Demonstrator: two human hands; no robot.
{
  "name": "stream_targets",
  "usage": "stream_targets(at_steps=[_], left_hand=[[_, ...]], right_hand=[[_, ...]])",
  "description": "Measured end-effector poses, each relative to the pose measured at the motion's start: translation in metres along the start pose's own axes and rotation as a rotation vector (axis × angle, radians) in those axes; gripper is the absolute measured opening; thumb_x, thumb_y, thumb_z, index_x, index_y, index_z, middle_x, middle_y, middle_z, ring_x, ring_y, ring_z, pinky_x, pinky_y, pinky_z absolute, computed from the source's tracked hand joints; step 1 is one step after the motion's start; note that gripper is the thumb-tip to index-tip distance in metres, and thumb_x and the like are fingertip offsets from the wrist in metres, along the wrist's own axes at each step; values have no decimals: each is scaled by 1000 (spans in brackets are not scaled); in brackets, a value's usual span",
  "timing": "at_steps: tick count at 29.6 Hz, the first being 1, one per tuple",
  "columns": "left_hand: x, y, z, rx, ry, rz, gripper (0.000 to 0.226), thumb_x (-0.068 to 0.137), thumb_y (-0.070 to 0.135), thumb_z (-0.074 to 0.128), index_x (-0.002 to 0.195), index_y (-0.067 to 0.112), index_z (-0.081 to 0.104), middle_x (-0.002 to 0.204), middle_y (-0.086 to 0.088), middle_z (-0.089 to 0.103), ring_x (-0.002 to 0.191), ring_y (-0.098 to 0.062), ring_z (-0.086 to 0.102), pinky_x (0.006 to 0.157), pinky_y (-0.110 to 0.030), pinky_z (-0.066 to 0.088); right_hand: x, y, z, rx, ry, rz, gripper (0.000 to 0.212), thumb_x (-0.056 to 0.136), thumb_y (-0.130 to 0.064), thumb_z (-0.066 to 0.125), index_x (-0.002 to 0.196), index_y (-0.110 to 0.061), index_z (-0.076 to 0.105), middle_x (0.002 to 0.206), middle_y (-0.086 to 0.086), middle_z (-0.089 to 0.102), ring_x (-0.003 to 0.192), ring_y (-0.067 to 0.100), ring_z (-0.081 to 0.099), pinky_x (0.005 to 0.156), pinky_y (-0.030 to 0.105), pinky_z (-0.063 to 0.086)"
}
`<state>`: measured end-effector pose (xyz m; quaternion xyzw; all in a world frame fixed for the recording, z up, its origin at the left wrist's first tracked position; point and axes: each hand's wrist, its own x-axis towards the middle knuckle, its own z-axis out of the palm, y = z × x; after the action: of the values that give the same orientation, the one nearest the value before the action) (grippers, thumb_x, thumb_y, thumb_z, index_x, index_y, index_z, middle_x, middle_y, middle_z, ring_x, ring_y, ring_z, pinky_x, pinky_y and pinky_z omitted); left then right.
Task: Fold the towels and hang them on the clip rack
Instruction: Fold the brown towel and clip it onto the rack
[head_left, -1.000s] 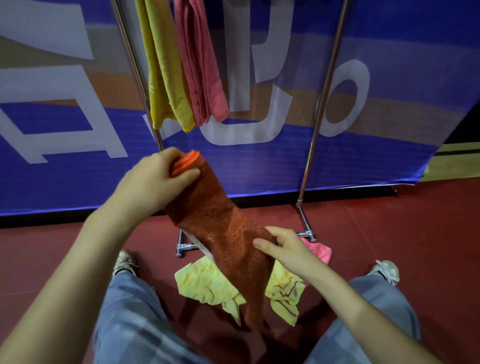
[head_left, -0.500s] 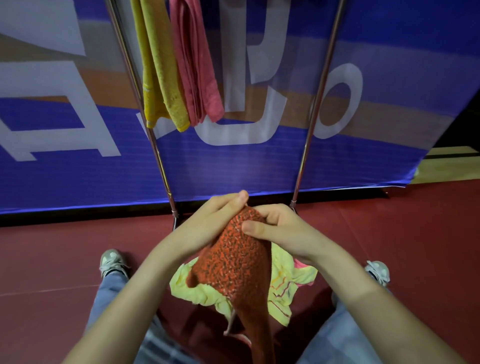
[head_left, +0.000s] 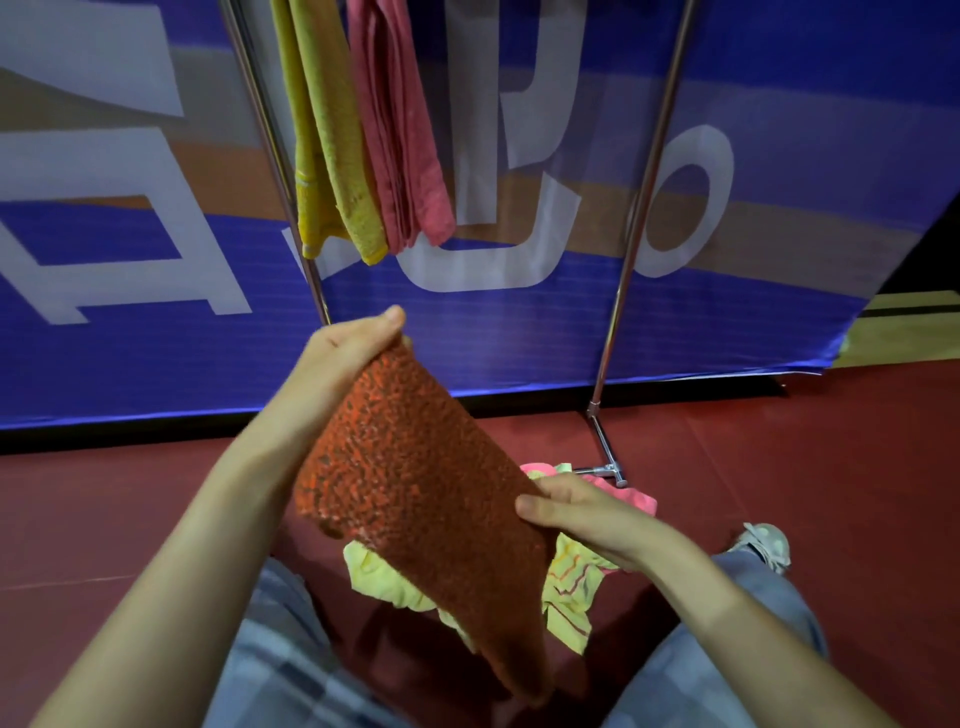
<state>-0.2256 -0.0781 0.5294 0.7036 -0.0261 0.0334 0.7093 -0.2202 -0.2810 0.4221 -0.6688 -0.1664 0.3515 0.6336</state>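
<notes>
An orange-red towel (head_left: 415, 478) hangs folded in front of me. My left hand (head_left: 343, 353) grips its top end, raised toward the rack. My right hand (head_left: 576, 514) holds its right edge lower down, thumb on the front. The towel's lower end droops between my knees. On the metal rack (head_left: 639, 208) behind it hang a yellow towel (head_left: 327, 150) and a pink towel (head_left: 400, 130), both folded. On the floor below lie a pale yellow towel (head_left: 384, 577) and a pink towel (head_left: 639, 499), partly hidden by the orange one.
A blue banner (head_left: 156, 338) with large white letters stands right behind the rack. The rack's foot (head_left: 608, 467) rests on the dark red floor (head_left: 831, 467). My knees in grey checked trousers and my shoes (head_left: 763, 540) frame the towel pile.
From both hands meeting at the towel's top half a second ago, my left hand lifted the top end up and my right hand slid down along the right edge.
</notes>
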Motion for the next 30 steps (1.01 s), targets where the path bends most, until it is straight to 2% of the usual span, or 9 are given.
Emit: stream_targets(at_steps=[5,7,9,12,14,16,19,26,30], left_hand=[[5,-30,-27,142,178,-108,34,90,23,47,57,14,47,35,8,49,36,2,44,44,-11,37],[4,-47,-31,188,132,-184,42,92,26,44,52,17,57,39,8,56,40,3,49,48,-11,40],[3,-59,-19,275,-28,-265,50,94,30,36,54,18,63,46,10,61,50,2,54,54,-10,41],[3,-68,19,214,-255,-350,43,97,31,25,74,19,59,64,10,67,53,2,57,55,-9,42],[-2,-63,35,83,-306,-272,33,96,30,28,85,20,58,77,4,66,55,5,59,59,-8,45],[0,-55,46,19,-336,-180,26,91,31,38,90,18,61,74,12,68,63,9,60,67,-4,46],[-2,-46,51,-7,-381,-83,19,81,31,57,74,14,63,57,14,65,59,7,57,61,-6,45],[-8,-44,48,-79,-354,-3,21,70,32,64,56,16,67,49,7,61,48,1,54,52,-11,44],[-8,-46,32,-137,-231,-60,29,74,27,51,52,21,70,45,6,62,45,3,55,50,-9,43]], right_hand=[[-3,-6,-5,172,147,-55,47,56,-55,76,77,-13,68,67,-7,72,63,1,65,62,11,49],[-3,-17,-7,305,222,-96,24,77,-36,62,76,-12,65,59,-5,70,55,2,64,56,12,50],[0,-30,-7,438,256,-126,31,80,-29,49,65,-10,69,56,-3,69,51,4,64,52,13,51],[8,-44,-3,482,199,-142,34,70,-36,52,56,-12,72,57,1,70,52,7,65,53,15,53],[11,-47,-2,504,162,-122,35,58,-46,69,63,-12,73,65,3,71,58,10,66,60,18,53],[11,-49,-5,498,114,-111,56,36,-53,84,73,-12,74,74,6,72,66,13,67,67,22,54],[3,-49,-12,409,76,-129,66,27,-56,86,75,-12,75,72,4,73,65,12,68,65,21,55],[-19,-27,-15,178,-23,21,64,26,-69,79,67,-20,75,70,-9,73,69,-1,67,63,11,49],[-26,-19,-13,141,-3,64,71,23,-66,81,68,-12,70,64,-7,71,60,-1,65,55,9,46]])
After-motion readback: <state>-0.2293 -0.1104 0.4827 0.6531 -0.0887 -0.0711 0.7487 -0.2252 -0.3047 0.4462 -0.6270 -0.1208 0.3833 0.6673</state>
